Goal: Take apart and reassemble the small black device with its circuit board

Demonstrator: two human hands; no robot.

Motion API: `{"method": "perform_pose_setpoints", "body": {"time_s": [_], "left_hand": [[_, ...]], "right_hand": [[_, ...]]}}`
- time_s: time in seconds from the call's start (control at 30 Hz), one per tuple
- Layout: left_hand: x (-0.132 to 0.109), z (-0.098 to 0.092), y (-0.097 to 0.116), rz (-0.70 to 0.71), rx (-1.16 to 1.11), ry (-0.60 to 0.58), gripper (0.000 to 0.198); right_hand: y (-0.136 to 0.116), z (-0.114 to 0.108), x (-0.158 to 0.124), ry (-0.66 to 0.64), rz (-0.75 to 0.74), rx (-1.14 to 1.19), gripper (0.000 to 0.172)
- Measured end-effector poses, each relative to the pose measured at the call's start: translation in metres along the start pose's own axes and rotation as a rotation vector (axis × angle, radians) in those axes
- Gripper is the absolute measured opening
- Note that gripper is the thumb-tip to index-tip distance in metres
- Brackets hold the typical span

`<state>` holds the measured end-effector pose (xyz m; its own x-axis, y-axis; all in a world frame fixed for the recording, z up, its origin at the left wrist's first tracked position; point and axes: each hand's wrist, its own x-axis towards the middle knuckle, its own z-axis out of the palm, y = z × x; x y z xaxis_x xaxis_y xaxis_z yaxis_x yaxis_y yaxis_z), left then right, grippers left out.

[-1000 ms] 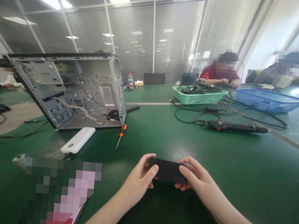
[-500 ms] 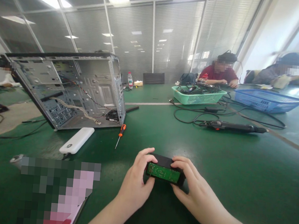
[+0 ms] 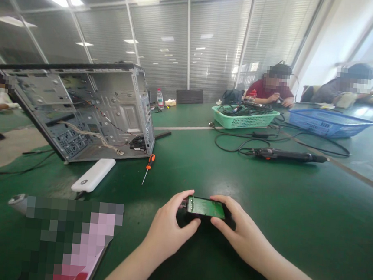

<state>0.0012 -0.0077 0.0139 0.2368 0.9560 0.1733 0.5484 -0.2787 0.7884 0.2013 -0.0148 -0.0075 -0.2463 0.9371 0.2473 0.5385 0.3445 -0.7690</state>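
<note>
green tabletop (image 3: 298, 202); fingers (image 3: 192, 228) partly hide device (image 3: 206, 207)

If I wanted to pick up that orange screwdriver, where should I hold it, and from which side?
Probably by its thick handle, from above and the right. The screwdriver lies on the table with its thin shaft pointing toward the camera, while the computer case stands close by the handle's far end, to the left.
</note>
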Motion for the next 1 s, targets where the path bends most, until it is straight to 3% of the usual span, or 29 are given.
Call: {"method": "perform_pose_setpoints", "body": {"time_s": [0.2,0.53,0.73,1.0], "left_hand": [[0.001,0.004,-0.009,-0.122,-0.001,-0.073,0.05],[0.002,0.005,-0.011,-0.085,0.138,-0.024,0.042],[0.002,0.006,-0.012,-0.048,0.146,-0.029,0.044],[0.003,0.004,-0.012,-0.03,0.162,-0.046,0.041]], "right_hand": [[-0.001,0.0,0.002,-0.051,0.132,0.117,0.039],[-0.002,-0.005,0.003,-0.065,-0.157,-0.133,0.027],[-0.024,-0.011,0.019,-0.071,-0.305,-0.332,0.028],[-0.048,0.004,0.041,-0.168,-0.252,-0.365,0.011]]}}
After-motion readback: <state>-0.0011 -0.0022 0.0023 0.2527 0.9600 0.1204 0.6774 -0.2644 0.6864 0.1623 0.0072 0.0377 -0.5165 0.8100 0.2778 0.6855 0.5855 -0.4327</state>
